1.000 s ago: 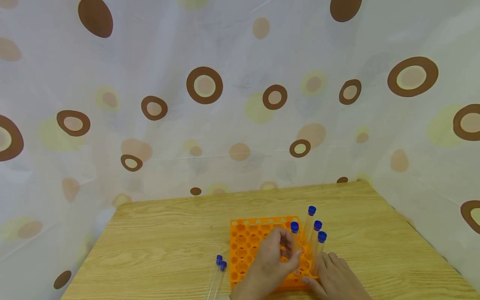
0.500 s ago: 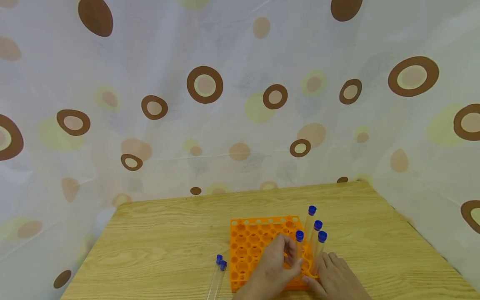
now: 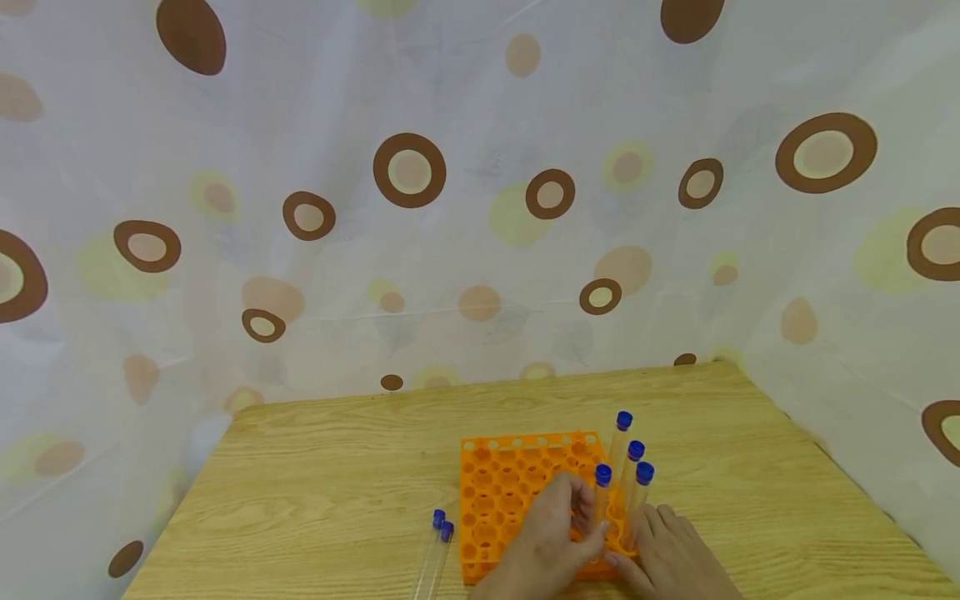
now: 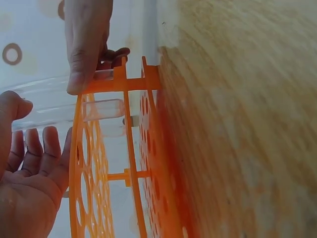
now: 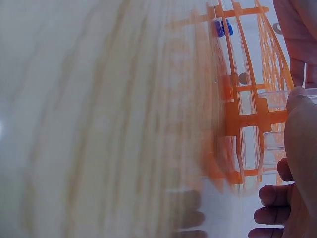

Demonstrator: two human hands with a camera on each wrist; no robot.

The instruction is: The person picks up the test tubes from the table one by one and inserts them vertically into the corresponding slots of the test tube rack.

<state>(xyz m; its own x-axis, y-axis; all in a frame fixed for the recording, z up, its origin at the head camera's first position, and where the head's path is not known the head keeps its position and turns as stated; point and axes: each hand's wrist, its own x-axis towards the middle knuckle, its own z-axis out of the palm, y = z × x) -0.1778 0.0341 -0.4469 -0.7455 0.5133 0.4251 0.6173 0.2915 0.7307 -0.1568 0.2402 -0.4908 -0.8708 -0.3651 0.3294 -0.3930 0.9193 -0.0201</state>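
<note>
An orange test tube rack [image 3: 510, 479] stands on the wooden table. My left hand [image 3: 543, 542] holds a clear, blue-capped test tube [image 3: 602, 492] between thumb and fingers over the rack's right part. In the left wrist view, the rounded lower end of a tube [image 4: 104, 109] passes through the rack's top plate. My right hand [image 3: 675, 554] grips the rack's front right corner, thumb at the front edge and fingers along the side. Several capped tubes stand upright at the rack's right side, among them a rear tube [image 3: 622, 442] and a front tube [image 3: 640, 500].
Two more capped test tubes [image 3: 433, 558] lie on the table [image 3: 322, 500] left of the rack. Behind the table hangs a pale curtain [image 3: 465, 242] patterned with brown rings and spots.
My left hand and its test tube have moved slightly right and downward, so the blue cap sits lower. My right hand stays at the rack's corner.
</note>
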